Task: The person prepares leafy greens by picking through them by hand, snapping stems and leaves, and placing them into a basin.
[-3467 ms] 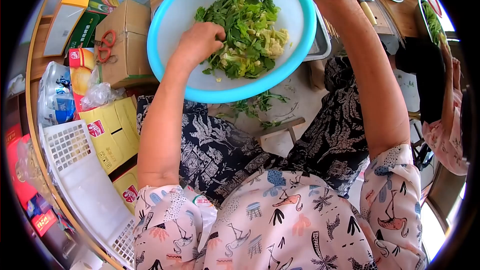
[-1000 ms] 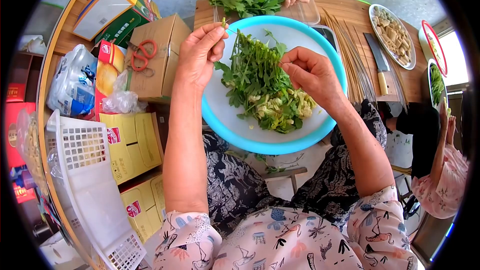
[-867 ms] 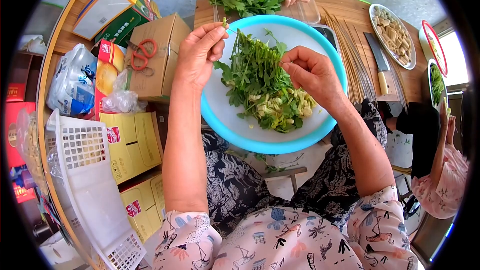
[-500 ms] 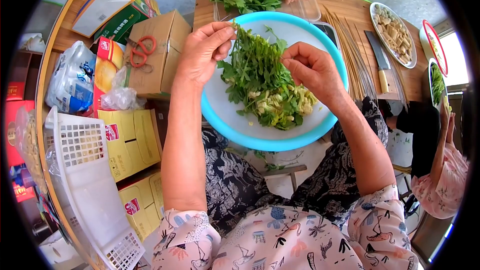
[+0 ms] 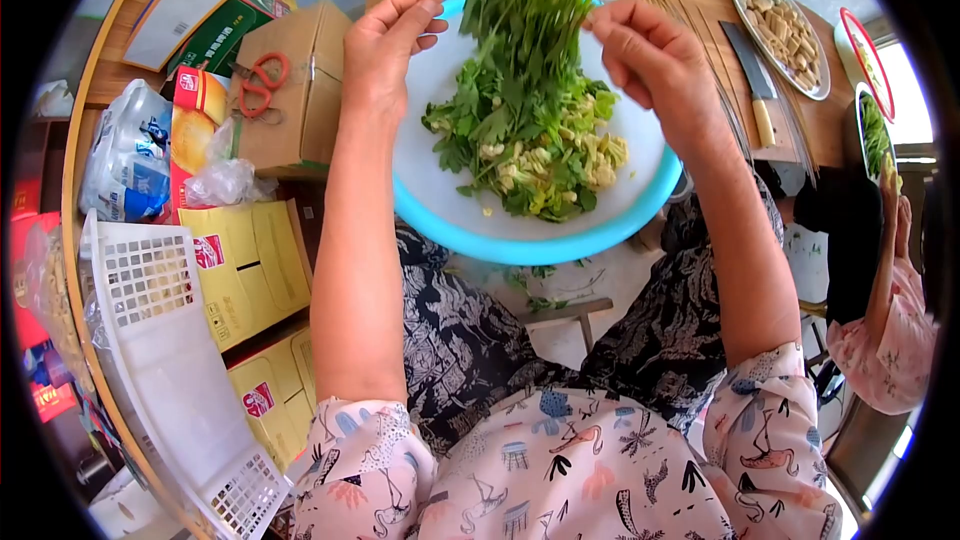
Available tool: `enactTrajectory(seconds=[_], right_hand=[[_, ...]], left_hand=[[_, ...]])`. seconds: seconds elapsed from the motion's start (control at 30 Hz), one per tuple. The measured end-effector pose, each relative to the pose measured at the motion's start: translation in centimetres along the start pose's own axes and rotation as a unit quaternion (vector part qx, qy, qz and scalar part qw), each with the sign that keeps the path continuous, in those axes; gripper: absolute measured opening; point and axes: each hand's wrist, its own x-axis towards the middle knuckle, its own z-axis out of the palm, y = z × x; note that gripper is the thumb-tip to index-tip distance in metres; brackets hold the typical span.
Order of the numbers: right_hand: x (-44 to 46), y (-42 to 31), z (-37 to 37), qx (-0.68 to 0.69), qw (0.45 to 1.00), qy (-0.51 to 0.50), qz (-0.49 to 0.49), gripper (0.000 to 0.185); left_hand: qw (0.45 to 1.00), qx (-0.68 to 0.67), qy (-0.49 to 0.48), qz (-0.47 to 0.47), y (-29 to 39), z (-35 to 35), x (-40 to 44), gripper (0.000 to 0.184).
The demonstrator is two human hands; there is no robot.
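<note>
A row of leafy green stems (image 5: 530,25), blurred by motion, hangs between my hands over a pile of cut greens and pale yellow-white pieces (image 5: 560,160). My right hand (image 5: 655,55) pinches at the right edge of that row. On the other side, my left hand (image 5: 390,40) has thumb and forefinger pressed together, a little apart from the leaves; what it grips, if anything, is too thin to make out. Below, the pile lies on a white, blue-rimmed round tray (image 5: 440,225) above my lap.
Thin skewers (image 5: 705,45), a knife (image 5: 750,75) and a plate of pale pieces (image 5: 785,35) lie on the wooden table to the right. Red-handled scissors (image 5: 262,85) rest on a cardboard box (image 5: 300,110). Another person's arm (image 5: 885,280) shows far right.
The hanging greens have been lifted off the pile, up and toward the far side of the tray. Both hands have risen, the right one slightly outward. The whole view has shifted a little.
</note>
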Motion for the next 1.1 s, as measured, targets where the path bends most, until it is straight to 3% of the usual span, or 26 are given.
enactTrajectory(seconds=[0.1,0.3,0.37,0.43,0.53,0.77,0.9,0.97,1.03,1.1], right_hand=[[-0.1,-0.2,-1.2,0.025,0.998,0.023,-0.044,0.015],[-0.5,-0.8,-2.6,0.018,0.996,0.080,-0.022,0.015],[-0.7,-0.8,-2.8,0.023,0.996,0.073,-0.040,0.015],[-0.8,-1.9,-3.0,0.038,0.997,0.069,-0.014,0.011],[-1.0,-2.0,-3.3,0.059,0.997,0.058,0.007,0.011],[-1.2,-1.6,-3.8,0.073,0.996,0.043,-0.007,0.012],[-0.9,-1.1,-4.3,0.077,0.996,0.038,-0.008,0.012],[-0.8,-1.1,-4.4,0.063,0.996,0.055,0.002,0.013],[-1.1,-0.9,-4.2,0.033,0.997,0.061,-0.021,0.012],[-1.2,-0.6,-3.8,0.004,0.997,0.062,-0.048,0.014]], left_hand=[[0.996,0.084,-0.029,0.001,-0.1,1.0,-0.3,0.017],[0.949,0.286,-0.131,0.019,-2.7,2.8,-0.1,0.018],[0.911,0.348,-0.201,0.092,-3.7,4.0,-0.3,0.019],[0.900,0.348,-0.243,0.095,-4.8,5.4,-0.8,0.021],[0.815,0.448,-0.305,0.204,-7.2,6.6,-1.8,0.029],[0.784,0.513,-0.317,0.149,-6.8,6.8,-2.1,0.019],[0.797,0.521,-0.266,0.150,-5.3,6.7,-2.0,0.016],[0.884,0.411,-0.199,0.100,-4.4,6.0,-1.5,0.013],[0.912,0.358,-0.184,0.070,-3.4,5.2,-1.1,0.012],[0.977,0.147,-0.154,-0.009,-2.3,4.1,-0.8,0.017]])
